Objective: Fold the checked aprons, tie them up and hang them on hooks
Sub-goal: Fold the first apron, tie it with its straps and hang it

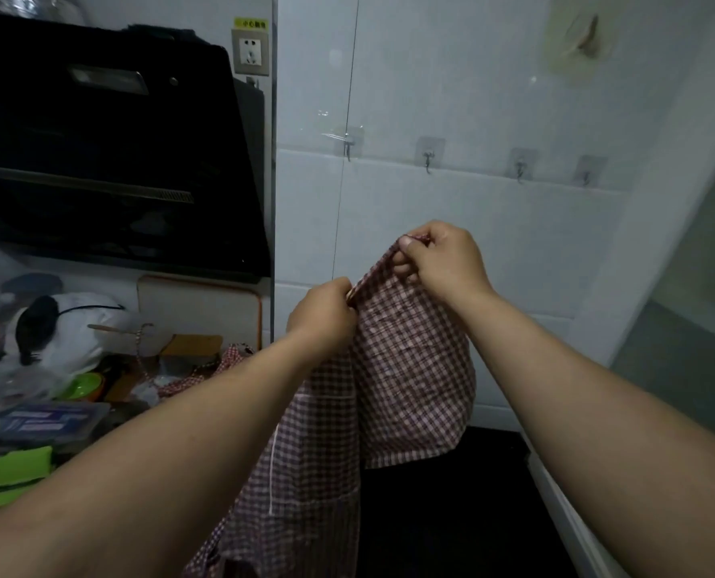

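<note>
At frame centre, the checked apron (405,369) is pinched along its top edge by the left hand (326,314) and the higher right hand (443,260); its length hangs straight down, below the hooks (429,156).

A black range hood (109,152) hangs at left, a wall socket (250,52) beside its top. Below stand a white chopping board (199,310), a green bowl (83,385) and a white bag (76,331).

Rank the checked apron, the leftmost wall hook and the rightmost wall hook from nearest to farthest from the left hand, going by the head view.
1. The checked apron: pinched at its top edge by the left hand.
2. The leftmost wall hook: on the tiles, above the hand.
3. The rightmost wall hook: at the far right end of the row.
</note>
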Tool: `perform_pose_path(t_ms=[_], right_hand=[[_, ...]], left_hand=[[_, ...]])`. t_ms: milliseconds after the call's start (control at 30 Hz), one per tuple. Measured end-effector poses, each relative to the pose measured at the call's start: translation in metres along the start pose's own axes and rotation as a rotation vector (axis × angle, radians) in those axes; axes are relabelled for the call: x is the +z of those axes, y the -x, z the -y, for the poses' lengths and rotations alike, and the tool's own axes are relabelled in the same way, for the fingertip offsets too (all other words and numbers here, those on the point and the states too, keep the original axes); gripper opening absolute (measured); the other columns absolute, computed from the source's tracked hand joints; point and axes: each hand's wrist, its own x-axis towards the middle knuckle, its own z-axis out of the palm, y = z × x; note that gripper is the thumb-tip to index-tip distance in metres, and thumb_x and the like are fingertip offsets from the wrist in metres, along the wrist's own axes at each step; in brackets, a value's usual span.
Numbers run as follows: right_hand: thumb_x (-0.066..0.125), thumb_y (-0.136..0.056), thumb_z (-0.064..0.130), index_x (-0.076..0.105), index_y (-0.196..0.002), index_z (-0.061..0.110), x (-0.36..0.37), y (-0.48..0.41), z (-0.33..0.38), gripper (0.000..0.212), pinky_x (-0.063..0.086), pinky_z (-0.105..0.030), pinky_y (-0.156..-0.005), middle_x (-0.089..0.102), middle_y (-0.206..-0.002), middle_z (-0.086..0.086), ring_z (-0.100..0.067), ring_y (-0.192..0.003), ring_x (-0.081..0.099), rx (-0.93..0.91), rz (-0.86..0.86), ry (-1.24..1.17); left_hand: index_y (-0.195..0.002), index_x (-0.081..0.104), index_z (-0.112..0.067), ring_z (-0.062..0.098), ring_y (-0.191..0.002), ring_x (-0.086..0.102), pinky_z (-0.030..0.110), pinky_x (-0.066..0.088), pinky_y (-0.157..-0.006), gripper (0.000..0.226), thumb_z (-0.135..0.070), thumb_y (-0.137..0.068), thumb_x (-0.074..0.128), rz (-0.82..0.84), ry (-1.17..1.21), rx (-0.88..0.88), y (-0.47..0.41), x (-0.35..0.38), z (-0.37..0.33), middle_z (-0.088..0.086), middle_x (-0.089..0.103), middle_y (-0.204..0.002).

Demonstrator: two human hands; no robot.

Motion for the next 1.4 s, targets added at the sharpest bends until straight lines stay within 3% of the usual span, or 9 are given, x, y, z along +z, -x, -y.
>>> perform_pose_path(t_ms=[167, 333, 600, 700, 833, 933, 1033, 1200, 1400], right_hand=[[0.064, -0.100, 0.019, 0.070, -0.093, 0.012, -0.039, -0.010, -0.012, 0.012, 0.064, -0.043, -0.079, 0.077, -0.078, -0.003, -0.014, -0.066, 0.076, 0.073, -0.213, 0.005], [0.063, -0.101, 0.020, 0.071, -0.093, 0.010, -0.067, -0.007, -0.029, 0.014, 0.065, -0.036, -0.070, 0.077, -0.078, -0.004, -0.014, -0.064, 0.076, 0.157, -0.371, -0.026], [0.062, -0.102, 0.019, 0.065, -0.088, 0.016, -0.102, 0.017, -0.071, 0.014, 0.060, -0.028, -0.058, 0.076, -0.082, -0.008, -0.019, -0.070, 0.077, 0.283, -0.465, -0.108], [0.060, -0.102, 0.017, 0.065, -0.095, 0.011, -0.116, 0.032, -0.096, 0.011, 0.052, -0.022, -0.045, 0.076, -0.083, -0.012, -0.019, -0.065, 0.075, 0.361, -0.497, -0.152], [0.059, -0.101, 0.016, 0.064, -0.094, 0.010, -0.137, 0.054, -0.119, 0.011, 0.046, -0.021, -0.039, 0.075, -0.081, -0.015, -0.020, -0.057, 0.071, 0.424, -0.544, -0.155], [0.059, -0.100, 0.017, 0.062, -0.083, 0.015, -0.144, 0.073, -0.128, 0.017, 0.046, -0.022, -0.040, 0.075, -0.077, -0.012, -0.020, -0.055, 0.071, 0.444, -0.614, -0.122], [0.059, -0.098, 0.017, 0.062, -0.081, 0.016, -0.144, 0.100, -0.156, 0.017, 0.044, -0.023, -0.039, 0.074, -0.073, -0.011, -0.020, -0.053, 0.070, 0.502, -0.636, -0.108], [0.057, -0.098, 0.018, 0.061, -0.073, 0.017, -0.140, 0.136, -0.205, 0.025, 0.044, -0.023, -0.040, 0.074, -0.069, -0.006, -0.019, -0.053, 0.070, 0.601, -0.703, -0.047], [0.053, -0.072, 0.034, 0.063, -0.063, 0.014, -0.164, 0.121, -0.297, 0.024, 0.064, -0.052, -0.070, 0.075, -0.068, -0.004, -0.031, -0.066, 0.075, 0.726, -0.704, 0.225]], left_hand=[[-0.092, 0.049, -0.028, 0.028, -0.084, 0.059, 0.047, 0.057, -0.079, 0.017, -0.012, -0.089, 0.053, 0.030, -0.059, -0.098, 0.006, 0.000, 0.029, 0.002, 0.060, -0.097], [-0.101, 0.050, -0.028, 0.031, -0.091, 0.060, 0.047, 0.053, -0.081, 0.008, -0.028, -0.095, 0.056, 0.070, -0.227, -0.146, 0.023, -0.010, 0.065, 0.002, 0.051, -0.105], [-0.104, 0.067, -0.013, 0.031, -0.091, 0.066, 0.037, 0.050, -0.072, 0.021, -0.018, -0.109, 0.047, 0.098, 0.124, -0.184, 0.038, -0.015, 0.101, 0.012, 0.070, -0.097], [-0.103, 0.060, -0.013, 0.029, -0.095, 0.063, 0.042, 0.049, -0.081, 0.028, -0.034, -0.111, 0.044, 0.092, 0.163, -0.051, 0.041, -0.025, 0.090, 0.010, 0.067, -0.099], [-0.099, 0.055, -0.016, 0.021, -0.078, 0.059, 0.039, 0.045, -0.069, 0.024, -0.038, -0.101, 0.065, 0.198, -0.049, 0.191, 0.053, -0.035, 0.074, 0.002, 0.062, -0.086], [-0.091, 0.057, -0.013, 0.030, -0.084, 0.061, 0.038, 0.042, -0.067, 0.010, -0.014, -0.091, 0.067, 0.307, -0.290, 0.251, 0.049, -0.030, 0.084, 0.005, 0.061, -0.085], [-0.090, 0.068, -0.017, 0.031, -0.090, 0.066, 0.041, 0.055, -0.078, 0.003, -0.018, -0.091, 0.066, 0.438, -0.475, 0.127, 0.056, -0.005, 0.120, 0.006, 0.069, -0.092], [-0.093, 0.074, -0.011, 0.029, -0.097, 0.067, 0.035, 0.053, -0.087, 0.016, -0.018, -0.096, 0.060, 0.448, -0.301, -0.002, 0.056, 0.044, 0.155, 0.012, 0.074, -0.106], [-0.091, 0.072, -0.012, 0.026, -0.094, 0.063, 0.031, 0.047, -0.082, 0.020, -0.028, -0.100, 0.062, 0.682, -0.434, -0.064, 0.026, 0.075, 0.140, 0.011, 0.072, -0.108]])
